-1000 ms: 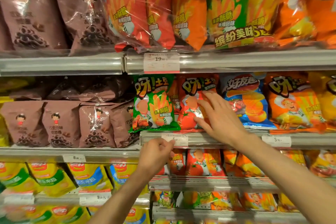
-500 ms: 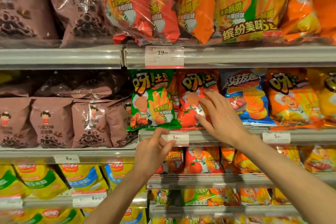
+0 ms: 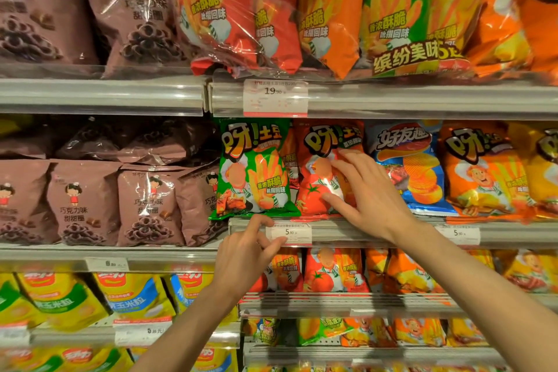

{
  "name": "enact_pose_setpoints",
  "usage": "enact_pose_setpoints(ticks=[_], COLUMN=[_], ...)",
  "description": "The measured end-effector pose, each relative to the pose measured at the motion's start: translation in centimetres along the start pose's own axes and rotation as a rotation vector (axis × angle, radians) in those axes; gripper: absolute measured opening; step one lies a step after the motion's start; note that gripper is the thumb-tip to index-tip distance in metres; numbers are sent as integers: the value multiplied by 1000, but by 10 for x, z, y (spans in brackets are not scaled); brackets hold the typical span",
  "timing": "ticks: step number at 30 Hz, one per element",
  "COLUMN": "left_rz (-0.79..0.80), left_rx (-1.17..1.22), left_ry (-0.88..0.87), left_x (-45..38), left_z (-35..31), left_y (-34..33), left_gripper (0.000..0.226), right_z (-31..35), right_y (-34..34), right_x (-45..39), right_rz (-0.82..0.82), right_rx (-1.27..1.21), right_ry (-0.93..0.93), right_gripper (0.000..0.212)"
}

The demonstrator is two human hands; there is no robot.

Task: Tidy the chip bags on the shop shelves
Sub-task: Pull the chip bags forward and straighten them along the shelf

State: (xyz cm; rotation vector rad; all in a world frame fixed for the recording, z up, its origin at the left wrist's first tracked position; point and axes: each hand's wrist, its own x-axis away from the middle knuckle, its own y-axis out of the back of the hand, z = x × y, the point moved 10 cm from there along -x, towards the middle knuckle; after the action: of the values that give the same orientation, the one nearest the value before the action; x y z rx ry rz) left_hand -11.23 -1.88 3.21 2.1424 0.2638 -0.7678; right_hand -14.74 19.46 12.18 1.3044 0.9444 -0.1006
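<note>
Left hand opened from fist, index finger now raised to shelf edge.

The single head-worn camera is facing straight into the grey metal shop shelves, sitting close at arm's reach, tilting slightly down; shiny packets are filling its whole wide frame.

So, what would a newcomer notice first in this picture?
First the right hand, spread flat on a red tomato chip bag on the middle shelf, beside a bright green chip bag. Just below, the left hand touches the shelf rail by a price tag. Brown snack bags fill the left.
</note>
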Motion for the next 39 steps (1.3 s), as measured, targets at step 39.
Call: enact_pose_setpoints(ticks=[39], left_rz=[128], left_rx=[35], left_ry=[67], left_x=[-9], left_z=[11], left_y=[-5], left_gripper=[36], right_z=[61], right_y=[-44], right_x=[-89], right_rz=[298], right_rx=[-715], right_ry=[-329], right_gripper=[62])
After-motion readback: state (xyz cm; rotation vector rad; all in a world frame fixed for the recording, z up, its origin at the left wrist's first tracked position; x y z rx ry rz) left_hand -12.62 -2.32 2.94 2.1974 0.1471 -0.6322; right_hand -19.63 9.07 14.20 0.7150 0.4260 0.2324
